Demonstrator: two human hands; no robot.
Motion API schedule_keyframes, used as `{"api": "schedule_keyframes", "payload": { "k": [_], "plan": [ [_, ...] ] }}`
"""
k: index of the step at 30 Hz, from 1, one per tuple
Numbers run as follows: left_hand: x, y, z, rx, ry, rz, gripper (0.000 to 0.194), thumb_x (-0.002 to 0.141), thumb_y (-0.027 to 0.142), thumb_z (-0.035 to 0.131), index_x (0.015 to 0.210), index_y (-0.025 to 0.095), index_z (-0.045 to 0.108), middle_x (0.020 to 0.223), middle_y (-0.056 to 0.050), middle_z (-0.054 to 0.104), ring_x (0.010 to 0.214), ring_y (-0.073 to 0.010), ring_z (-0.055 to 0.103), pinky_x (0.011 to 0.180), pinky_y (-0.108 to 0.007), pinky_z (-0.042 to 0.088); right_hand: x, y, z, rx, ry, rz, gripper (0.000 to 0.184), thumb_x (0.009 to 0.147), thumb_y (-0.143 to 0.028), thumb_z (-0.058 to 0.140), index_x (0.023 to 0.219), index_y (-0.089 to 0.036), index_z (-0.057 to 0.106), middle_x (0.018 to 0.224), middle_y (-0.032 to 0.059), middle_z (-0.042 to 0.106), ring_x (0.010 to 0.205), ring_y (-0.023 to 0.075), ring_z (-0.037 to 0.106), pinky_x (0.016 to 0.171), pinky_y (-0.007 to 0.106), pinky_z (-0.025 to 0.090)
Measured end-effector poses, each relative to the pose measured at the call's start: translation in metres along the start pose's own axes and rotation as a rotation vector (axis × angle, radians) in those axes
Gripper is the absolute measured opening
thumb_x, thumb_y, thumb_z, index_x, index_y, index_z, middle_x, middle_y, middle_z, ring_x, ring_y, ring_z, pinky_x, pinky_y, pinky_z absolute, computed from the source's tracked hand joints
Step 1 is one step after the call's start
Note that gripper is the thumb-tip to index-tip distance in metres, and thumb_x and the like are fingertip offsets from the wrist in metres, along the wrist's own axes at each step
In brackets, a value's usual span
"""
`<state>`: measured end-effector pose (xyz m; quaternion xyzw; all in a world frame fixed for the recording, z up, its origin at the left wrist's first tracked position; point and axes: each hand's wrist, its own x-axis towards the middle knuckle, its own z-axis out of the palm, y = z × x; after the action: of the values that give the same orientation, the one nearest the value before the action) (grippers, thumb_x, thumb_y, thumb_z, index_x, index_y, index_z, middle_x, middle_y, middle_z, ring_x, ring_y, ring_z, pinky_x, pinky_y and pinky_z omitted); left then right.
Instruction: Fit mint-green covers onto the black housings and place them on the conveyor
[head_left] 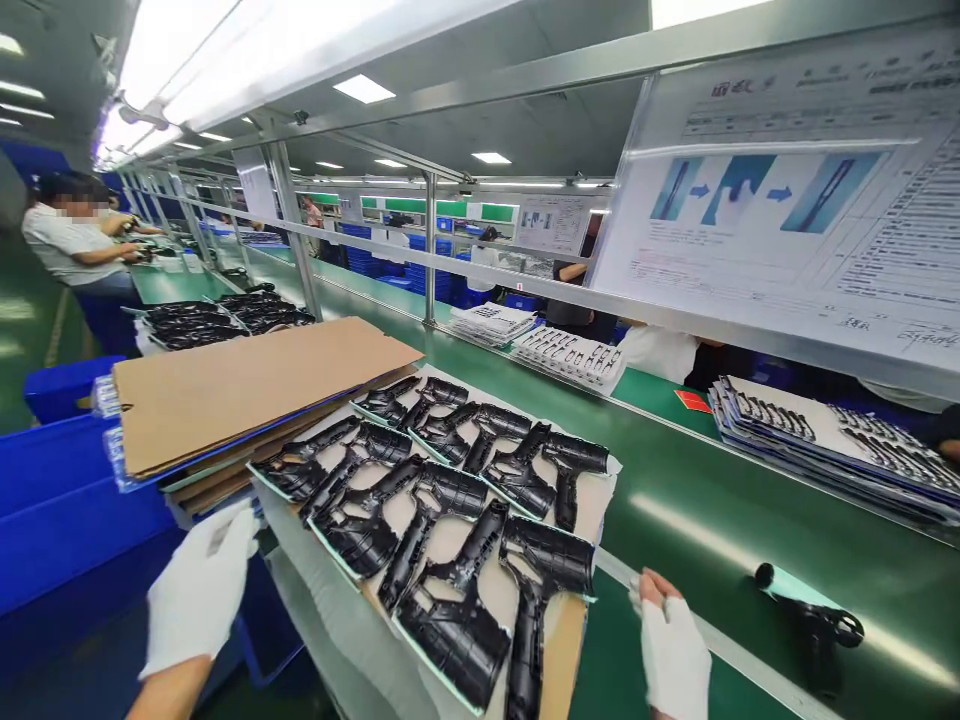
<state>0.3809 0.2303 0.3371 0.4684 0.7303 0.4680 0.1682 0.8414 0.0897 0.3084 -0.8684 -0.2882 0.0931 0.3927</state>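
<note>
My left hand (199, 590), in a white glove, is beside the lower left edge of the cardboard stack, its fingers stretched towards it and partly out of sight. My right hand (675, 645) wears a white glove with bare fingertips. Its fingers are curled together above the bench's metal edge strip; whatever they may hold is hidden. Between my hands lies a layered stack topped with several black plastic pistol-shaped housing halves (457, 625), set in rows on a pale sheet. A single black pistol-shaped housing (817, 625) rests on the green bench to the right.
Flat cardboard sheets (262, 385) are stacked at left, beside blue bins (82, 510). Piles of trays with small black parts (832, 440) stand beyond the bench. A metal frame (430, 250) and instruction sheet (780, 220) rise in front. A co-worker (79, 240) stands far left.
</note>
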Motion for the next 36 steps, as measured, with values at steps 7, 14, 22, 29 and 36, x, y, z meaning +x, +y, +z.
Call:
{"api": "schedule_keyframes", "payload": {
  "k": [7, 14, 22, 29, 36],
  "plan": [
    [-0.047, 0.181, 0.074, 0.393, -0.598, 1.147, 0.036, 0.094, 0.014, 0.045, 0.116, 0.026, 0.07, 0.104, -0.005, 0.073, 0.099, -0.0198, 0.066, 0.09, -0.031, 0.053, 0.07, -0.097, 0.004, -0.194, -0.365, -0.635, 0.056, 0.088, -0.04, 0.033, 0.138, -0.026, 0.055, 0.101, 0.0078, 0.06, 0.098, 0.0238, 0.059, 0.092, 0.035, 0.045],
    [-0.055, 0.214, 0.152, 0.657, -0.913, 1.481, 0.02, 0.073, 0.005, 0.065, 0.084, 0.017, 0.077, 0.085, -0.01, 0.067, 0.084, -0.0275, 0.063, 0.071, -0.037, 0.051, 0.082, -0.123, 0.02, -0.463, -0.493, -0.723, 0.044, 0.093, -0.037, 0.043, 0.133, -0.029, 0.06, 0.099, 0.0122, 0.062, 0.091, 0.0293, 0.064, 0.079, 0.039, 0.043],
    [-0.024, 0.249, 0.138, 0.341, -0.853, 1.357, 0.016, 0.082, 0.015, 0.063, 0.068, 0.016, 0.071, 0.075, -0.01, 0.066, 0.083, -0.026, 0.062, 0.074, -0.034, 0.045, 0.068, -0.122, 0.008, -0.358, -0.396, -0.534, 0.042, 0.083, -0.029, 0.056, 0.124, -0.023, 0.057, 0.102, 0.0072, 0.061, 0.091, 0.0223, 0.062, 0.081, 0.031, 0.044],
    [0.027, 0.216, 0.079, -0.062, -0.971, 0.813, 0.032, 0.093, 0.032, 0.043, 0.094, 0.016, 0.07, 0.072, -0.005, 0.072, 0.061, -0.0179, 0.066, 0.055, -0.025, 0.051, 0.039, -0.112, -0.017, -0.146, -0.108, -0.296, 0.038, 0.075, -0.032, 0.043, 0.112, -0.023, 0.045, 0.084, 0.0039, 0.064, 0.067, 0.0218, 0.06, 0.07, 0.034, 0.045],
    [0.043, 0.183, 0.069, -0.502, -0.881, 0.189, 0.028, 0.077, 0.037, 0.072, 0.066, 0.018, 0.055, 0.052, 0.006, 0.051, 0.045, -0.0084, 0.05, 0.042, -0.017, 0.041, -0.008, -0.111, -0.03, -0.059, 0.26, -0.096, 0.047, 0.062, -0.049, 0.05, 0.101, -0.025, 0.041, 0.09, 0.0075, 0.062, 0.071, 0.0261, 0.061, 0.071, 0.041, 0.047]
  ]
}}
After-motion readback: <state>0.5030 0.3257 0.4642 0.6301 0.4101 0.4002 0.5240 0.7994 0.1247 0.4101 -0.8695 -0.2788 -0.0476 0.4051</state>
